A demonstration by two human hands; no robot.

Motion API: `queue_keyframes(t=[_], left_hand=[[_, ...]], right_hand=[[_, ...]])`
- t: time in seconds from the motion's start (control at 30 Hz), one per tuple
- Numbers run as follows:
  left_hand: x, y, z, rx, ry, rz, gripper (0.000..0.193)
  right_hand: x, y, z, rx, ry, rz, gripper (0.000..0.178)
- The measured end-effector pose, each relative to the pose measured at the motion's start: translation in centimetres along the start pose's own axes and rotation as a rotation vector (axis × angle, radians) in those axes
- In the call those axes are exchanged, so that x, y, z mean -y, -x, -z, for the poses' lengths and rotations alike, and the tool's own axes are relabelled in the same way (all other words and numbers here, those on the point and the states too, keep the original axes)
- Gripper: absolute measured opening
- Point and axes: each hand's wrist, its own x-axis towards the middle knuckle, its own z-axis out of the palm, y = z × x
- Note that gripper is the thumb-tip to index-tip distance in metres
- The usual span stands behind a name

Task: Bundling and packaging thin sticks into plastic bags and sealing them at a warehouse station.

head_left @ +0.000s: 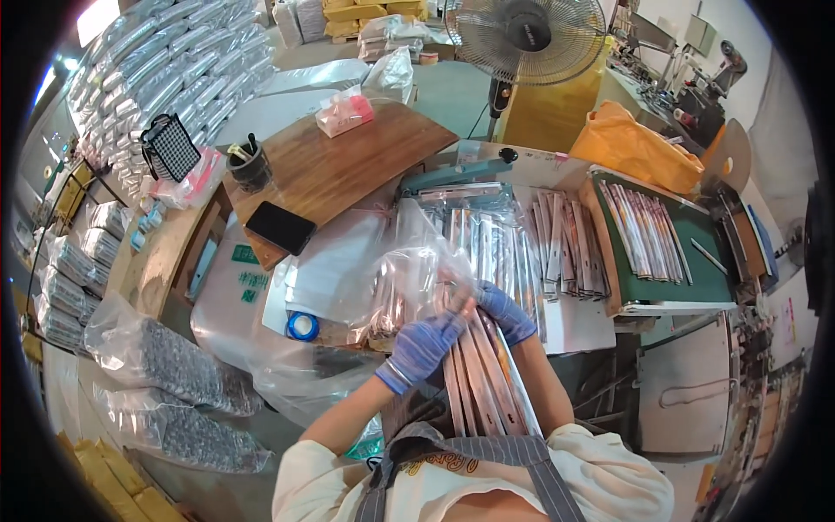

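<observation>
Both my hands wear blue-purple knit gloves and are closed at the upper end of a bundle of long, flat, glossy printed packets (489,383). My left hand (426,346) grips the bundle's left side, its fingertips by the top of the packets. My right hand (506,313) wraps the upper right side, with some fingers hidden behind. The bundle slants down toward my apron. A clear plastic bag (409,257) lies crumpled just beyond my fingers; whether either hand also pinches it cannot be made out. More silvery packets (477,239) lie in rows behind my hands.
Further packets (570,244) and a green-topped tray with packets (709,274) stand to the right. At left are a wooden board (365,161), a phone (280,228), a pen cup (250,170) and blue tape (303,326). A fan (526,39) stands beyond the table.
</observation>
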Motion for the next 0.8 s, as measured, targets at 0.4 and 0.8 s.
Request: queue_keyframes(t=[0.4,0.8], left_hand=[[-11.9,-3.4,-12.2,-0.211,0.915,0.096,0.040],[-13.1,-5.2,-10.3,0.024,0.787,-0.592,0.058]], right_hand=[[-5.1,15.6,8.6,-0.546,-0.563,0.193,0.060],[-4.4,26.7,7.2,-0.602,0.164,0.138,0.054]])
